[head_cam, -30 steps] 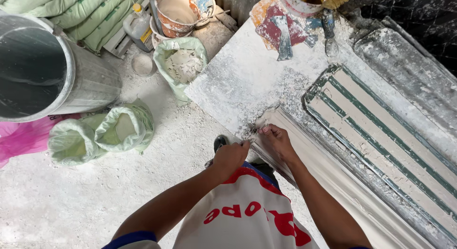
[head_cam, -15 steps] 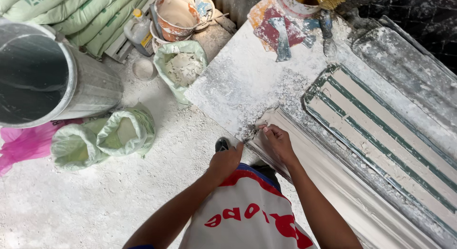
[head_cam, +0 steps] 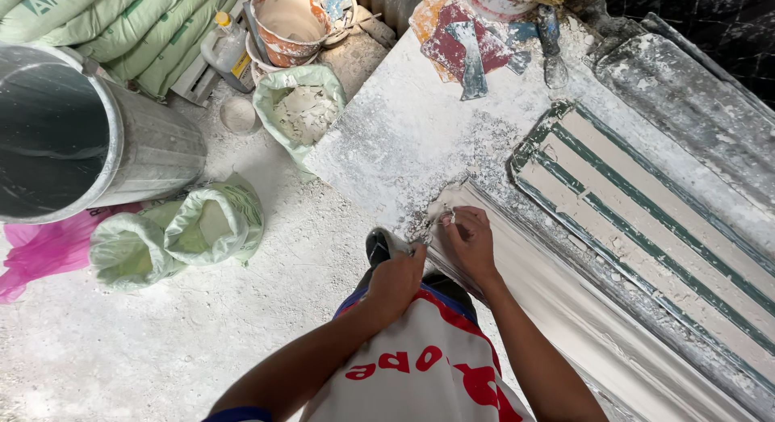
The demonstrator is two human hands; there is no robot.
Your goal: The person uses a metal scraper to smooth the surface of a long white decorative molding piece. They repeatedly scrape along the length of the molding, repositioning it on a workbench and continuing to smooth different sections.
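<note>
At inspection, the right hand [head_cam: 468, 243] rested closed, fingertips pinched on the near end of a white plaster cornice moulding [head_cam: 565, 309], at the near edge of the dusty worktop [head_cam: 404, 139]. The left hand [head_cam: 397, 278] was curled shut just beside it at the same edge; whether it gripped a scraper or crumbs could not be told. Loose plaster flakes [head_cam: 432, 220] lay at the moulding's end. In my judgement the step was trimming that end, best done with the left hand steadying, light pinches, and pressure kept along the profile so the thin edge did not chip. The moulding's long axis ran diagonally, from the near edge by the hands away to the right, parallel to the green-striped mould [head_cam: 654, 212] beside it; its worked end pointed toward the person. A metal bin [head_cam: 153, 148] and open sacks [head_cam: 202, 228] stood on the floor, well apart.
</note>
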